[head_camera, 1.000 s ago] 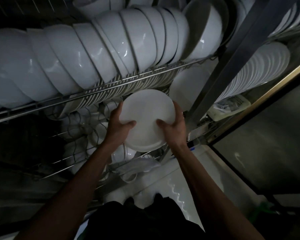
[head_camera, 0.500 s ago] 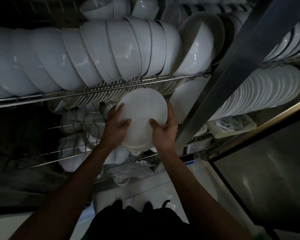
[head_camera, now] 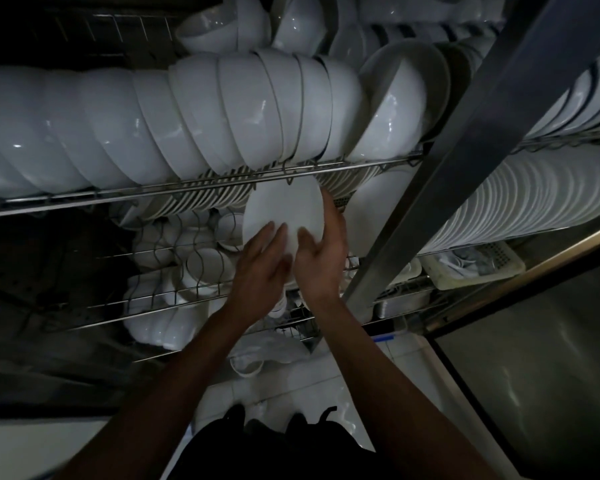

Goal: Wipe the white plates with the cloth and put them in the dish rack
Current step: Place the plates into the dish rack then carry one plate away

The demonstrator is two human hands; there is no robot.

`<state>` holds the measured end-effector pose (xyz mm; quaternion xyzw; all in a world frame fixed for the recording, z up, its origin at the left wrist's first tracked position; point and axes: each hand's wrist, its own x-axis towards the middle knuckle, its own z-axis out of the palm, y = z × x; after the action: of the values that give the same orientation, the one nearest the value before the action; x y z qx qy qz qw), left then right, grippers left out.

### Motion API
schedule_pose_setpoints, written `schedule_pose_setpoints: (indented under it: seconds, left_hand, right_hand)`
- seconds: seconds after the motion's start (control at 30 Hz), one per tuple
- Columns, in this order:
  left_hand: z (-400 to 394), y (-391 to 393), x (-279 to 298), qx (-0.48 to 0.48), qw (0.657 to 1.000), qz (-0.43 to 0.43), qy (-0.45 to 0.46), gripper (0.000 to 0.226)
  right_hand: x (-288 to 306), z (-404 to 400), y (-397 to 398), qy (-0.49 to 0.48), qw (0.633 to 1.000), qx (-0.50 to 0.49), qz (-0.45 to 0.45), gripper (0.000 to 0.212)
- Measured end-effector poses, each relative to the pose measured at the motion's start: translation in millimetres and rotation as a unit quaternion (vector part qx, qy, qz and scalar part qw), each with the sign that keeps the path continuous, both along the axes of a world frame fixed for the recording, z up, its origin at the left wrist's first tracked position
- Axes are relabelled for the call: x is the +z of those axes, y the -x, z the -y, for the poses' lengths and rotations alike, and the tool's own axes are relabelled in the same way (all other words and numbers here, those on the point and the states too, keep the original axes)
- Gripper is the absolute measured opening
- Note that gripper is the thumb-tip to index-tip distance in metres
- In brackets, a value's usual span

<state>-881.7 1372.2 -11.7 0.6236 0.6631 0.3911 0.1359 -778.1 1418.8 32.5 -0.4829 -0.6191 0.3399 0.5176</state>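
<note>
Row of white bowls (head_camera: pixel 194 119) nested on edge along the far upper shelf. Below, white plate (head_camera: pixel 284 213) tipped on edge, long axis running near to far, top rim tucked under the dish rack (head_camera: pixel 201 183) rail. Left hand (head_camera: pixel 262 268) flat against its face, fingers straight. Right hand (head_camera: pixel 321 258) cupping the right rim, thumb on the face, grasping plate. Stacked plates (head_camera: pixel 520 202) far right.
</note>
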Motion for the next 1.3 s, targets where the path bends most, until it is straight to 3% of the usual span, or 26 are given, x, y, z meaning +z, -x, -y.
schedule_pose_setpoints:
  seconds: [0.2, 0.47, 0.67, 0.83, 1.0, 1.3]
  left_hand:
    - [-6, -3, 4, -0.038, 0.999, 0.000, 0.034, 0.056]
    - [-25, -13, -5, -0.097, 0.991, 0.060, 0.075, 0.063]
    - [-42, -14, -15, -0.107, 0.985, 0.075, 0.115, 0.060]
    - [-46, -13, -22, -0.126, 0.978, 0.107, 0.127, 0.064]
    - [-53, -18, -24, -0.125, 0.972, 0.142, 0.139, 0.068]
    - [-58, -13, -36, -0.116, 0.976, 0.112, 0.147, 0.075]
  right_hand:
    - [1, -2, -4, 0.017, 1.000, -0.020, -0.004, 0.068]
    - [-1, -15, -13, -0.026, 0.999, -0.027, 0.023, 0.067]
    - [-7, -23, -17, 0.017, 0.997, -0.072, 0.012, 0.070]
    - [-7, -32, -20, 0.002, 0.996, -0.040, 0.081, 0.077]
    - [-10, -41, -28, -0.014, 0.996, -0.035, 0.083, 0.076]
    - [-17, -41, -30, 0.026, 0.993, -0.048, 0.109, 0.075]
